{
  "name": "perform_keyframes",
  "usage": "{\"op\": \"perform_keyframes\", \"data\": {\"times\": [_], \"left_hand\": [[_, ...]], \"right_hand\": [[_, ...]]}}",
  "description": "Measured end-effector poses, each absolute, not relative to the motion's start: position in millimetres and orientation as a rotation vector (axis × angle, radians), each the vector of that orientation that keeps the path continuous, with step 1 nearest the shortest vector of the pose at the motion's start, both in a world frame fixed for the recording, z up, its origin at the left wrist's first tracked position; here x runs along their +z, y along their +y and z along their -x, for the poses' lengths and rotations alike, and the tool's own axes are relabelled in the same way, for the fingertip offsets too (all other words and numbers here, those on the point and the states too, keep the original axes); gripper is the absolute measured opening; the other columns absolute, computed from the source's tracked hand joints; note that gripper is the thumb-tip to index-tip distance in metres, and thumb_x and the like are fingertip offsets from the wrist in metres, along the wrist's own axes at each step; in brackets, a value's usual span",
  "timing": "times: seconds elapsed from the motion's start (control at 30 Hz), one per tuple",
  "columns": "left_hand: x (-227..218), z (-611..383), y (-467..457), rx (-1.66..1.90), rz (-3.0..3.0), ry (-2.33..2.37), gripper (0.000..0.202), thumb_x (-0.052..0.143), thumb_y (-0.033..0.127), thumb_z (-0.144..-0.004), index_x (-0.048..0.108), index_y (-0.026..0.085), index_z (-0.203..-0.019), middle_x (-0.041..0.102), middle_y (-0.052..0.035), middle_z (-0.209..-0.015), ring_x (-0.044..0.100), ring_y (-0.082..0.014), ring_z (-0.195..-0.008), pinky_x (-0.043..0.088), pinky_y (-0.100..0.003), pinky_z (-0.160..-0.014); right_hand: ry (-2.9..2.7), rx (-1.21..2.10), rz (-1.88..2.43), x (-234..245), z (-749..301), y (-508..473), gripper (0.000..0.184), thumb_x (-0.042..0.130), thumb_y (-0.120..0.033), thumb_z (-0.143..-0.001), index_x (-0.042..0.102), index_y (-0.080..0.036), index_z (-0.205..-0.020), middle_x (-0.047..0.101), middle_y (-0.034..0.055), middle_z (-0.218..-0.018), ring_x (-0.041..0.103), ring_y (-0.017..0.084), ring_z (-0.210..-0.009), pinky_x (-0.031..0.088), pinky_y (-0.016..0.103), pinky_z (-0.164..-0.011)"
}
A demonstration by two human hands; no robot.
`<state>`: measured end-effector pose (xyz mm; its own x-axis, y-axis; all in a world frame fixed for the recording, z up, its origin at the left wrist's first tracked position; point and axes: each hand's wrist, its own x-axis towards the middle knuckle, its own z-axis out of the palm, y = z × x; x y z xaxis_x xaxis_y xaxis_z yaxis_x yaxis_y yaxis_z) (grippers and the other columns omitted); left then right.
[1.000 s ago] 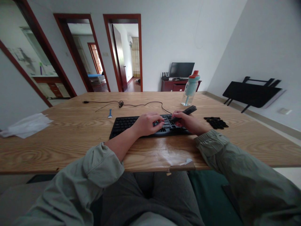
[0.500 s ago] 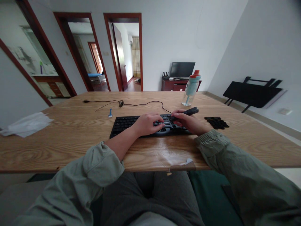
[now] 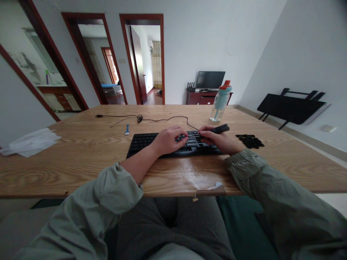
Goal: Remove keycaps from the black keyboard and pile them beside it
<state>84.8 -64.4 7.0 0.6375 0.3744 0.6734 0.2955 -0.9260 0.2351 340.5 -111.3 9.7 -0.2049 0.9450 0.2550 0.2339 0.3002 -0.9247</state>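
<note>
The wooden table (image 3: 81,173) stretches across the view, and on it, near the person's edge, lies the black keyboard (image 3: 143,141), flat, its middle and right part under the two hands. A thin black cable (image 3: 162,120) runs from behind it, knotted partway, toward the far left. A white cloth or paper (image 3: 31,142) sits crumpled at the left side, and a clear bottle (image 3: 220,103) with an orange-red top stands beyond the right hand. The left hand (image 3: 169,140) arches over the keyboard, thumb and forefinger bent close together at the keys; whether they pinch anything cannot be told. The right hand (image 3: 215,140) is closed around a dark-handled tool (image 3: 222,128), its handle sticking out behind the grip. A pile of small black pieces (image 3: 251,141), perhaps keycaps, lies to the right, apart from the keyboard; a small blue brush (image 3: 127,130) lies beyond its left end. Smallest is the thin metal tip (image 3: 193,136) reaching from the right hand toward the left fingertips. The step in hand looks like close work on the keys with that tip; the next move seems to call for a steady keyboard and gentle, well-aimed pressure.
</note>
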Motion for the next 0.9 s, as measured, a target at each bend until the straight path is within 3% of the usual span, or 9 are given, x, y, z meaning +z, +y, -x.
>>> {"op": "perform_keyframes", "data": {"times": [0.23,0.43,0.57,0.73,0.9], "left_hand": [[5.8,-83.9,-63.4,1.187,-2.732,0.534,0.010,0.067,0.021,-0.093,0.074,0.019,-0.100,0.076,-0.0076,-0.102,0.071,-0.0204,-0.094,0.057,-0.035,-0.087],[5.0,-83.6,-61.8,1.148,-2.733,0.585,0.012,0.066,0.018,-0.094,0.074,0.020,-0.103,0.075,-0.0075,-0.104,0.071,-0.0210,-0.100,0.058,-0.036,-0.090],[8.0,-75.7,-54.1,1.141,-2.779,0.603,0.014,0.063,0.021,-0.095,0.074,0.019,-0.104,0.074,-0.0086,-0.107,0.070,-0.0212,-0.101,0.056,-0.035,-0.091],[23.5,-42.4,-31.1,1.200,-2.713,0.965,0.016,0.060,0.027,-0.093,0.074,0.018,-0.095,0.071,-0.0073,-0.102,0.064,-0.0165,-0.077,0.055,-0.033,-0.080],[23.3,9.3,5.9,1.280,-2.528,1.345,0.019,0.061,0.033,-0.091,0.073,0.018,-0.092,0.071,-0.0067,-0.096,0.058,-0.0168,-0.072,0.051,-0.033,-0.077]], "right_hand": [[-1.605,0.915,1.192,12.3,-335.5,-115.8,0.042,0.072,-0.065,-0.089,0.064,-0.024,-0.095,0.050,-0.0053,-0.058,0.041,0.011,-0.049,0.028,0.027,-0.044],[-1.515,0.842,1.159,7.2,-344.8,-110.0,0.045,0.085,-0.057,-0.079,0.070,-0.025,-0.107,0.055,-0.0042,-0.066,0.046,0.012,-0.052,0.032,0.026,-0.044],[-1.471,0.783,1.141,10.0,-355.0,-112.9,0.044,0.079,-0.059,-0.084,0.072,-0.024,-0.109,0.056,-0.0028,-0.064,0.046,0.012,-0.052,0.033,0.027,-0.045],[-1.462,0.649,1.222,12.9,-362.8,-124.8,0.041,0.081,-0.057,-0.081,0.070,-0.023,-0.100,0.051,-0.0048,-0.057,0.046,0.012,-0.050,0.035,0.026,-0.045],[-1.557,0.662,1.324,2.8,-371.0,-127.1,0.042,0.084,-0.056,-0.079,0.072,-0.023,-0.103,0.061,-0.0016,-0.068,0.054,0.014,-0.054,0.044,0.028,-0.048]]}}
